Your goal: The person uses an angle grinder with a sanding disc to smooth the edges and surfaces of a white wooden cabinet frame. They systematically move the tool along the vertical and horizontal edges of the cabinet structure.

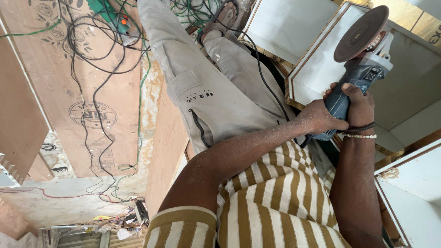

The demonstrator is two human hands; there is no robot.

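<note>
Both my hands grip a blue-grey angle grinder (pixel 363 76) at the upper right. My left hand (pixel 317 120) wraps the rear of its body, and my right hand (pixel 359 104), with bracelets at the wrist, holds it just beside the left. The grinder's round brown disc (pixel 360 33) points up and away, above a white board with a wood-coloured edge (pixel 317 69). The disc is not touching the board. Both forearms are dusted with sawdust. My grey trousers (pixel 206 87) and striped shirt (pixel 275 193) fill the middle.
The grinder's black cord (pixel 257 50) runs over my leg toward my sandalled foot (pixel 225 16). More white boards (pixel 413 197) lie at the right. Plywood sheets (pixel 82 73) with tangled black and green cables cover the floor at left, with scraps (pixel 115 222) below.
</note>
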